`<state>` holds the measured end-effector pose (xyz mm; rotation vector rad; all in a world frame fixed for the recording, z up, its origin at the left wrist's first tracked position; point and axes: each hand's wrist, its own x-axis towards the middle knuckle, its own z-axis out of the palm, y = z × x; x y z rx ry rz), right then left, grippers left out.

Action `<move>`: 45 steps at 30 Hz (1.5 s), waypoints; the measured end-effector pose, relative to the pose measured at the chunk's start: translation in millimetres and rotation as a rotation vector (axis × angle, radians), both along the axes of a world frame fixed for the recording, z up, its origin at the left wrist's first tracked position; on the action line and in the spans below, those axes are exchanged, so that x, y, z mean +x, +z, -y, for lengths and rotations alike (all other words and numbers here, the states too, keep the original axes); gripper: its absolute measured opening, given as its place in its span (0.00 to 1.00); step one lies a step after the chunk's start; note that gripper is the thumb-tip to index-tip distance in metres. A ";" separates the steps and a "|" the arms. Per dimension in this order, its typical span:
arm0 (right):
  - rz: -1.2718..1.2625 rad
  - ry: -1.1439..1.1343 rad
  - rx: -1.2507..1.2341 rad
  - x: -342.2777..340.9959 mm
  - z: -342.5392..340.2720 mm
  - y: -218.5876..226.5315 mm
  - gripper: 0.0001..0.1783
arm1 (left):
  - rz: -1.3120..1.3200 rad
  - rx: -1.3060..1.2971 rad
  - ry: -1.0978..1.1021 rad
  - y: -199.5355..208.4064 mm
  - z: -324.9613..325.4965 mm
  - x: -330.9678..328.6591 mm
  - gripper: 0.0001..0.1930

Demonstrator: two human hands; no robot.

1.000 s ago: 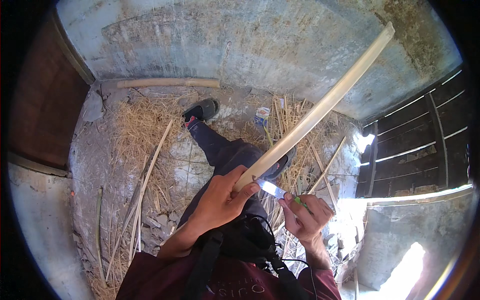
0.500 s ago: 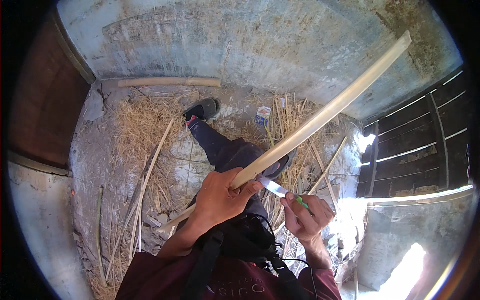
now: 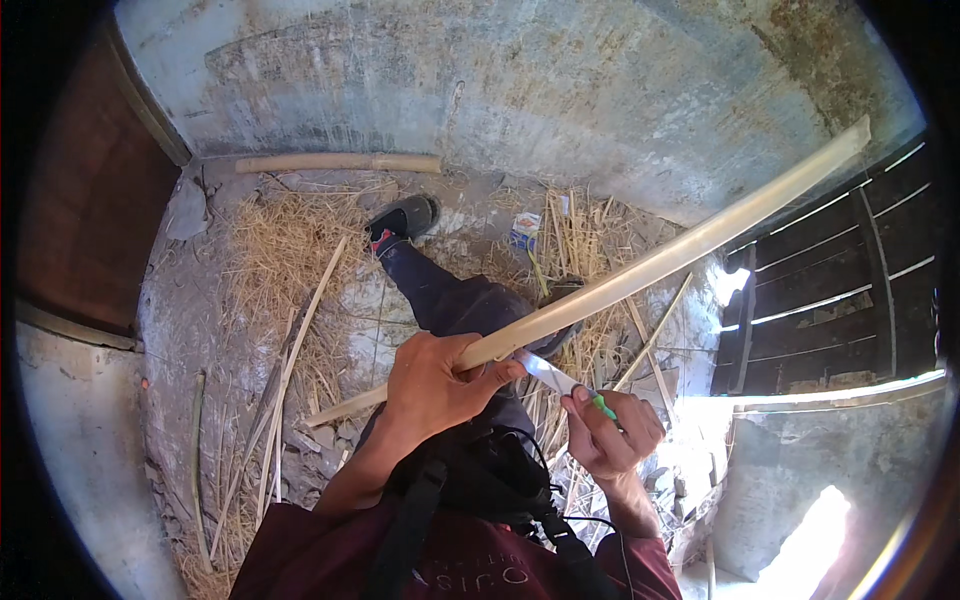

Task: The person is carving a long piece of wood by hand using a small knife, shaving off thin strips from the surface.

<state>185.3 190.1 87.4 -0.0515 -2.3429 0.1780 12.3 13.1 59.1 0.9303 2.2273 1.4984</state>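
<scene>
Pale bamboo strip (image 3: 660, 268), held slantwise across the person's trouser leg (image 3: 450, 300). The left hand (image 3: 435, 395) is closed around the strip's lower part. At the strip's near edge, beside the left thumb, is the blade of a green-handled knife (image 3: 552, 374), gripped in the curled right hand (image 3: 615, 430); blade contact cannot be told. Beyond the strip lie loose straw (image 3: 280, 245), a small box (image 3: 524, 231) and, farthest, a bamboo pole (image 3: 340, 163).
</scene>
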 end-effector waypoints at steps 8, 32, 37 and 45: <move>0.218 -0.032 -0.294 -8.3 -7.2 13.0 0.14 | 0.065 0.011 -0.018 1.4 -2.8 1.9 0.20; 0.271 0.036 -0.562 -5.3 -28.3 7.7 0.14 | 0.206 0.067 -0.126 11.3 -12.0 12.1 0.23; 0.235 0.088 -0.652 -3.0 -37.6 1.0 0.13 | 0.188 0.014 -0.146 16.6 -17.6 14.8 0.22; 0.167 -0.064 -0.302 1.0 -39.1 -4.0 0.13 | 0.127 0.051 -0.126 13.2 -32.6 22.6 0.22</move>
